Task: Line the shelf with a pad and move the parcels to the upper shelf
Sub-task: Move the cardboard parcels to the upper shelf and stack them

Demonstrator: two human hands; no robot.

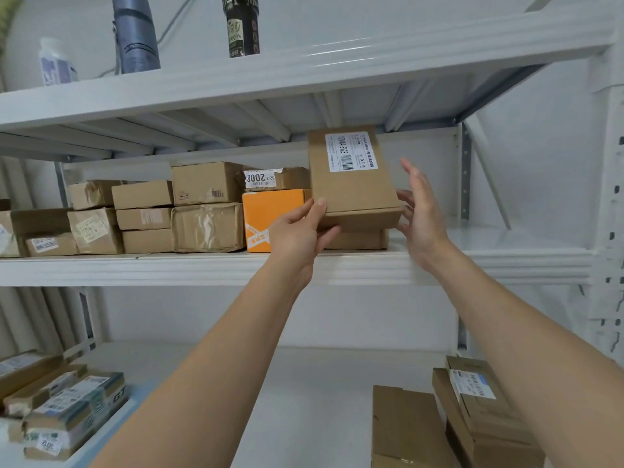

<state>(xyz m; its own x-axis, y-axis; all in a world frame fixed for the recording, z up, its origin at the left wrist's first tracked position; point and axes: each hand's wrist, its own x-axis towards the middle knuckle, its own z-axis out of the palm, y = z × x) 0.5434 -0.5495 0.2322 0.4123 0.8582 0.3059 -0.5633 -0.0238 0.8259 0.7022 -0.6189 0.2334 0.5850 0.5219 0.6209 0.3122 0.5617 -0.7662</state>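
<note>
A flat brown parcel (351, 184) with a white barcode label lies tilted on top of another brown box (358, 239) on the upper shelf (489, 261). My left hand (300, 231) grips its near left corner, thumb on top. My right hand (422, 217) is at the parcel's right side with straight, spread fingers, its lower fingertips touching the box edge. An orange box (270, 214) stands just left of the parcel. A row of brown parcels (152, 214) fills the shelf further left. A pale lining shows along the shelf front.
The lower shelf (304, 383) holds taped parcels (64, 410) at the left and brown boxes (472, 417) at the right. Bottles (135, 35) stand on the top shelf. A perforated white upright (611, 231) bounds the right side.
</note>
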